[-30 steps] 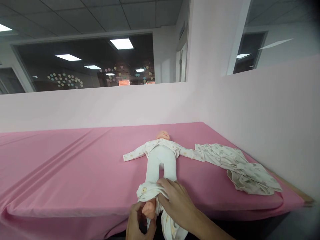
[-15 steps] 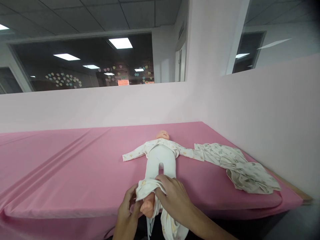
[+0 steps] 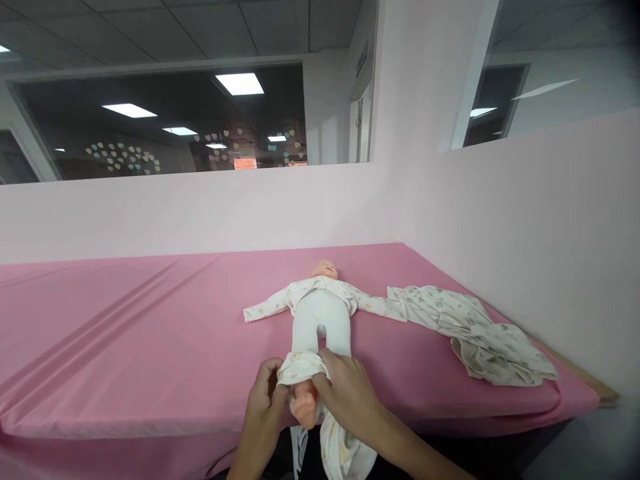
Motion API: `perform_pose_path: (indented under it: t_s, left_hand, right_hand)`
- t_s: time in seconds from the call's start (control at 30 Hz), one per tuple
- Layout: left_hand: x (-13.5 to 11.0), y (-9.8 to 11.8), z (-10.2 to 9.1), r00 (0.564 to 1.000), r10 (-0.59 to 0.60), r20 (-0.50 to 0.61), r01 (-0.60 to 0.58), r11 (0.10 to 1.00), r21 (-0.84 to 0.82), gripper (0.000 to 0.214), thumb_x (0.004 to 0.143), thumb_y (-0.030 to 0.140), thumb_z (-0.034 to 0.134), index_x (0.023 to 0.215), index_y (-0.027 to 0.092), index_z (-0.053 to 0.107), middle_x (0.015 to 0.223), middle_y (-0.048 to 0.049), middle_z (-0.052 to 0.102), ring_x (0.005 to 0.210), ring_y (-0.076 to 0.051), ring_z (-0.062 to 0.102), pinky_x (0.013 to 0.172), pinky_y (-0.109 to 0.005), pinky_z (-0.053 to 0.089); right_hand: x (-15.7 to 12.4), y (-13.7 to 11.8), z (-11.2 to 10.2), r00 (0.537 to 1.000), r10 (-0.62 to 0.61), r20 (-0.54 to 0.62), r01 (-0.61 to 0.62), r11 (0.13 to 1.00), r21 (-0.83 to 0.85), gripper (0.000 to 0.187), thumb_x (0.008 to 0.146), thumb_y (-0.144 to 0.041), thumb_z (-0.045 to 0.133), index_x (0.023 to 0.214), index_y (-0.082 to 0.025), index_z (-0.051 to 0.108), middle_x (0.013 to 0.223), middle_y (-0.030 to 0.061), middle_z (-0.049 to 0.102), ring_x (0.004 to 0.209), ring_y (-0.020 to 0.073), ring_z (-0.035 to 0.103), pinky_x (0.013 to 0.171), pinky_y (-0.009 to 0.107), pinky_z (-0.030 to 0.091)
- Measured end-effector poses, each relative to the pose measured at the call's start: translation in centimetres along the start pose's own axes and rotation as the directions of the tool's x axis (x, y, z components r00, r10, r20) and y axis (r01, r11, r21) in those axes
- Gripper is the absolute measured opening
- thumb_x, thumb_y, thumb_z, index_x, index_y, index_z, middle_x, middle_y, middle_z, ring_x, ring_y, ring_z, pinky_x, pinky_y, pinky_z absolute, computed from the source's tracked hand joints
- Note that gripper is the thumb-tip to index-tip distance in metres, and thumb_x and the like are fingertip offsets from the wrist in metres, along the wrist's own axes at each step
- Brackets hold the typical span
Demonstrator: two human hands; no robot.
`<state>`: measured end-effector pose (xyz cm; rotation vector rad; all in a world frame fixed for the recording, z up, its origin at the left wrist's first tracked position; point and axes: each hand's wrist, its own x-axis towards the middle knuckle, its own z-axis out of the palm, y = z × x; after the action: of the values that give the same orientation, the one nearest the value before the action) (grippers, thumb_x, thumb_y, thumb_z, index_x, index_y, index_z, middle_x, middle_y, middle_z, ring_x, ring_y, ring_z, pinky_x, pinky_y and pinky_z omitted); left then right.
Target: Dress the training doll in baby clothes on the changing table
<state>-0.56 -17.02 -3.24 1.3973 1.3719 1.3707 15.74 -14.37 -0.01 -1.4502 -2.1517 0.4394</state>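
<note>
A baby doll (image 3: 321,320) lies on its back on the pink-covered table, head away from me. It wears a white patterned top (image 3: 270,308) with both sleeves spread out. White patterned baby trousers (image 3: 303,365) are bunched around the leg on the left, whose bare foot (image 3: 304,407) pokes out of the cuff. My left hand (image 3: 265,407) pinches the cuff's left side. My right hand (image 3: 350,393) grips its right side with thumb and fingers. The rest of the trousers hangs over the table edge below my right hand, and the doll's other foot is hidden.
A crumpled patterned baby garment (image 3: 470,333) lies to the right, touching the end of the doll's sleeve. The pink sheet (image 3: 150,347) has creases at the left. Pale walls (image 3: 200,217) with windows border the table behind and at the right.
The trouser cuff has been drawn slightly up the leg, so more of the foot and ankle shows. My left hand has shifted a little to the right and up.
</note>
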Motion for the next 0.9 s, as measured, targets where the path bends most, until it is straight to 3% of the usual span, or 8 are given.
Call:
perform_pose_path:
  t_s: [0.2,0.37,0.47,0.57,0.7,0.9]
  left_hand:
    - [-0.1,-1.3,-1.2,0.991,0.050,0.127,-0.059,0.996,0.074,0.054,0.078,0.029,0.060,0.129,0.020,0.047,0.122,-0.0096,0.061,0.113,-0.025,0.058,0.095,-0.035,0.047]
    - [0.1,-1.3,-2.6,0.986,0.035,0.162,-0.071,0.972,0.225,0.052,0.071,0.030,0.063,0.122,0.024,0.060,0.115,-0.0083,0.066,0.110,-0.030,0.058,0.087,-0.037,0.050]
    - [0.3,-0.8,-2.4,0.987,0.077,0.141,-0.104,0.976,0.194,0.048,0.072,0.039,0.061,0.118,0.024,0.063,0.113,-0.0090,0.067,0.112,-0.031,0.056,0.089,-0.039,0.049]
    - [0.5,-0.3,-2.1,0.995,0.091,0.050,-0.097,0.986,0.138,0.045,0.072,0.051,0.059,0.108,0.025,0.067,0.106,-0.0089,0.068,0.112,-0.032,0.056,0.089,-0.040,0.049]
    - [0.8,0.7,-2.4,0.996,0.059,0.067,-0.067,0.990,0.122,0.041,0.068,0.054,0.063,0.096,0.025,0.070,0.092,-0.0071,0.070,0.103,-0.032,0.060,0.086,-0.040,0.050]
    - [1.4,2.3,-1.8,0.996,0.048,0.073,-0.058,0.987,0.149,0.038,0.074,0.053,0.051,0.086,0.022,0.069,0.082,-0.0059,0.069,0.086,-0.027,0.063,0.074,-0.036,0.053]
  right_hand:
    - [0.1,0.8,-0.2,0.996,-0.068,0.059,0.062,0.994,0.089,0.026,0.080,-0.015,0.043,0.099,-0.021,0.060,0.097,0.0041,0.068,0.091,0.0198,0.060,0.074,0.028,0.034]
    - [-0.7,0.2,-0.8,0.978,-0.101,0.182,0.084,0.992,0.096,0.037,0.075,-0.024,0.055,0.111,-0.020,0.059,0.102,0.0080,0.067,0.099,0.0265,0.056,0.087,0.037,0.036]
    - [-0.9,0.0,-0.1,0.960,-0.181,0.214,0.181,0.983,0.021,0.064,0.069,-0.025,0.062,0.131,-0.014,0.047,0.113,0.0148,0.064,0.113,0.0327,0.049,0.098,0.047,0.028]
    - [-0.6,0.4,1.0,0.953,-0.228,0.198,0.230,0.973,0.012,0.085,0.066,-0.017,0.060,0.145,-0.014,0.028,0.125,0.0154,0.059,0.120,0.0313,0.045,0.102,0.046,0.023]
    - [0.0,0.7,1.2,0.976,-0.167,0.136,0.165,0.986,0.025,0.070,0.066,-0.009,0.051,0.135,-0.019,0.041,0.116,0.0102,0.064,0.107,0.0263,0.054,0.093,0.038,0.030]
    - [1.0,0.8,0.1,0.978,-0.175,0.112,0.175,0.985,0.004,0.048,0.067,-0.005,0.045,0.111,-0.021,0.056,0.097,0.0051,0.067,0.093,0.0222,0.056,0.081,0.031,0.033]
